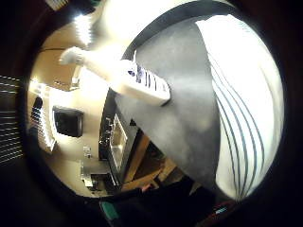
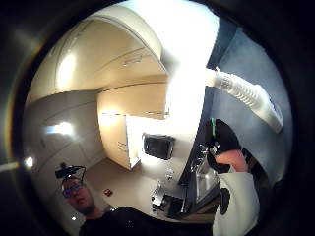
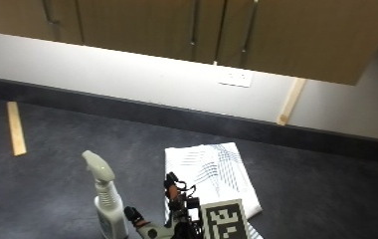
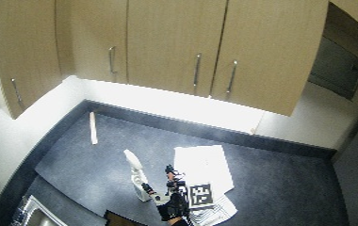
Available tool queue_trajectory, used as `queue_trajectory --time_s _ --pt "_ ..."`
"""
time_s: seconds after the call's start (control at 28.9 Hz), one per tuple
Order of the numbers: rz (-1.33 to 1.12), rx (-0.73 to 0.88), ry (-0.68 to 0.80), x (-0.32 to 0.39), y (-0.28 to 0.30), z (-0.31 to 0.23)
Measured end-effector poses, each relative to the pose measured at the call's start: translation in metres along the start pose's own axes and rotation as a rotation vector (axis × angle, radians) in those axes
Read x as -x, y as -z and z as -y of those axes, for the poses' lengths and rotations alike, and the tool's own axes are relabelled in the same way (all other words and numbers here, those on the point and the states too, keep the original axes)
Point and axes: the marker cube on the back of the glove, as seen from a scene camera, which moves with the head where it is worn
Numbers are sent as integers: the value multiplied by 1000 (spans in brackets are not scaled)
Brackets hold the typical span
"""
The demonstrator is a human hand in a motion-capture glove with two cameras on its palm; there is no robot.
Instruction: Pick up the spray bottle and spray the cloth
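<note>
while the white spray bottle stands upright on the dark grey countertop, the gloved right hand sits just beside it at the near edge of the outside view, between the bottle and the cloth. the hand's fingers look spread and extended, not wrapped around anything, with a gap showing between them and the bottle's body. the bottle's trigger head points up and toward the back wall. the cloth, white with thin dark stripes, lies flat on the counter on the far side of the hand from the bottle, and part of it runs under the hand. in the little finger side palm view the bottle lies close to the palm over the grey counter, with the striped cloth filling the area beside it. the thumb side palm view shows the bottle past a gloved fingertip. a thin wooden strip lies well apart on the counter near the wall, below a row of wooden cabinets.
</note>
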Motion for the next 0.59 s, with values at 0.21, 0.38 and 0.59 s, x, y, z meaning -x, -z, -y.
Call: queue_trajectory --time_s 0.21,0.38,0.59 --pt "93 65 97 55 -15 -35" --pt "152 173 4 102 -31 -66" --pt "101 314 143 141 -60 -56"
